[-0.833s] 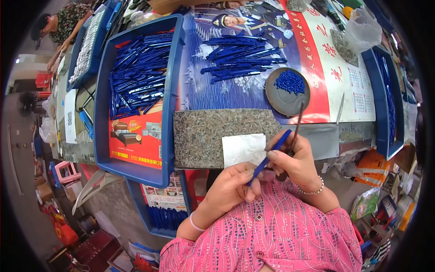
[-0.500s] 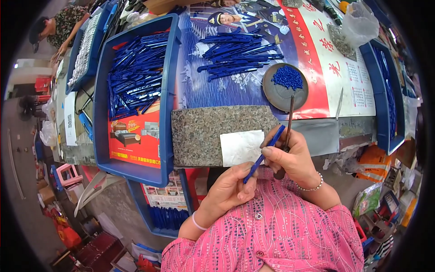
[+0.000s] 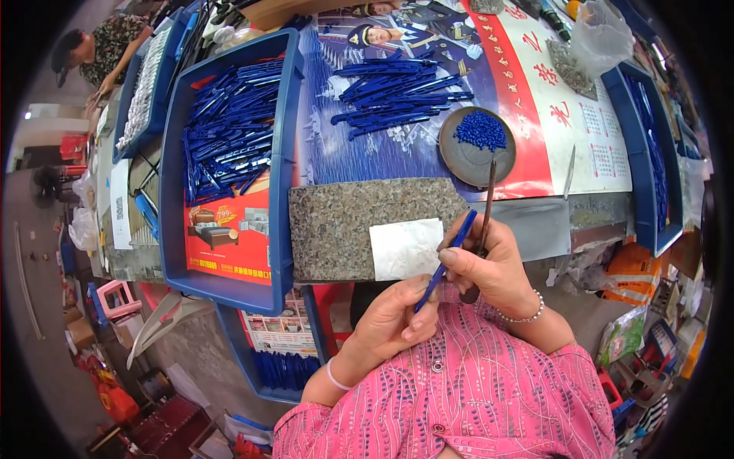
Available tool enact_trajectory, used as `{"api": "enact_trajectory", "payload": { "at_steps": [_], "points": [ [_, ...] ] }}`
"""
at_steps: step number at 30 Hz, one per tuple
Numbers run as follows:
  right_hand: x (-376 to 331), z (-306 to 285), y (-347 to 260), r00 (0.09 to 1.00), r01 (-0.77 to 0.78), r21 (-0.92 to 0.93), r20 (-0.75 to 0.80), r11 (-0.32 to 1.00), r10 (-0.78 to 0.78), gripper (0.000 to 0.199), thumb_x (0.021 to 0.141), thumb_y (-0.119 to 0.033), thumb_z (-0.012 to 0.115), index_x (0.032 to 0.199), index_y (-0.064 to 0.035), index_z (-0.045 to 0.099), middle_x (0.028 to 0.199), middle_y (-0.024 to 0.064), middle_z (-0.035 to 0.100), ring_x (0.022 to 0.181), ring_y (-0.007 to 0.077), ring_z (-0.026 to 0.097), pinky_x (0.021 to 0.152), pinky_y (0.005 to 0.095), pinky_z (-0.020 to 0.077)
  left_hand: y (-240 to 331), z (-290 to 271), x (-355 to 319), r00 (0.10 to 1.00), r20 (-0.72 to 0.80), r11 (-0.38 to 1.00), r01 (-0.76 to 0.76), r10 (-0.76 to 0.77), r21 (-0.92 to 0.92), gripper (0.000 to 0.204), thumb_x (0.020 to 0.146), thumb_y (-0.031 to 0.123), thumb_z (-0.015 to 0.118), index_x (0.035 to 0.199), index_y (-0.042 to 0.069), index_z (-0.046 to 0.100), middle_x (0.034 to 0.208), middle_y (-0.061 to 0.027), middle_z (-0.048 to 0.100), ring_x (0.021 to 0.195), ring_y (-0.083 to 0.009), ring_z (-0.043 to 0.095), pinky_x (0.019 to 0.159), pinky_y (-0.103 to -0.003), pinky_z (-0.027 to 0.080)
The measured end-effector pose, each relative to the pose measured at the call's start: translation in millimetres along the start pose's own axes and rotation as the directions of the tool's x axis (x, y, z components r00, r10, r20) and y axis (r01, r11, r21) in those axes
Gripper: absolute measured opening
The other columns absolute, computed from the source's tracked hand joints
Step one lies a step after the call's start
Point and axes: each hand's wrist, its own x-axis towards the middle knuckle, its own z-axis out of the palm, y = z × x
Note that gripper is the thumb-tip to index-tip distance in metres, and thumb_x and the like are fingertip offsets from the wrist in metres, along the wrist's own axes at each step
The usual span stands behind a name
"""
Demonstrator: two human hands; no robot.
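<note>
A slim blue plastic strip (image 3: 443, 269) slants between my hands, above the near edge of a speckled stone slab (image 3: 332, 229). My left hand (image 3: 391, 315) pinches its lower end. My right hand (image 3: 491, 260) grips the upper part between thumb and finger and also keeps a thin metal pick (image 3: 490, 195) in its grasp, tip pointing away from me. A folded white paper (image 3: 405, 246) lies on the slab, left of my right hand. Beyond the pick's tip is a round grey dish (image 3: 461, 167) with small blue beads (image 3: 480, 130).
Loose blue strips (image 3: 397, 90) lie heaped on a poster. At left stands a blue tray (image 3: 287, 153) of similar strips, with another tray (image 3: 648, 229) at far right. Tweezers (image 3: 570, 172) rest right of the dish. A person (image 3: 115, 53) is at far left.
My left hand has shifted slightly right along with the strip's lower end, and the strip stands a little steeper. Both hands keep their hold.
</note>
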Motion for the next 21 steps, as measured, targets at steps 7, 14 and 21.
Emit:
{"api": "enact_trajectory", "payload": {
  "at_steps": [7, 14, 21],
  "points": [
    [-1.4, 2.3, -0.1, 1.0, -0.006, 0.002, -0.017, 1.0, 0.006, 0.016, 0.082, -0.01, 0.065, 0.086, -0.003, 0.051, 0.063, 0.0011, 0.053, 0.046, 0.0057, 0.047, 0.041, 0.019, 0.036, -3.3, -3.5, -1.0, 0.998, 0.069, 0.999, 0.019, -0.016, -0.047, 0.021, 0.094, 0.024, 0.046, 0.097, 0.004, 0.05, 0.054, 0.0013, 0.045, 0.038, -0.0066, 0.036, 0.038, -0.02, 0.027],
    [-7.8, 6.7, 0.3, 0.997, 0.074, -0.06, -0.004, 0.995, -0.075, 0.017, 0.082, -0.011, 0.064, 0.086, -0.002, 0.05, 0.062, 0.0021, 0.052, 0.045, 0.0065, 0.047, 0.041, 0.0192, 0.036, -8.6, 8.1, -9.8, 0.977, -0.01, 0.951, -0.207, 0.215, 0.228, 0.019, 0.092, 0.022, 0.052, 0.097, 0.003, 0.049, 0.058, 0.0016, 0.049, 0.042, -0.0066, 0.041, 0.043, -0.018, 0.033],
    [-18.3, -1.2, 10.8, 0.989, 0.138, 0.071, -0.058, 0.988, -0.134, 0.016, 0.081, -0.011, 0.063, 0.088, -0.0001, 0.054, 0.061, 0.0057, 0.057, 0.043, 0.0081, 0.049, 0.04, 0.0201, 0.0377, -7.5, 14.4, -12.8, 0.351, 0.672, -0.577, -0.344, 0.652, 0.741, 0.028, 0.07, 0.005, 0.076, 0.089, 0.001, 0.056, 0.071, -0.0103, 0.063, 0.053, -0.0182, 0.061, 0.046, -0.026, 0.047]
  ]
}}
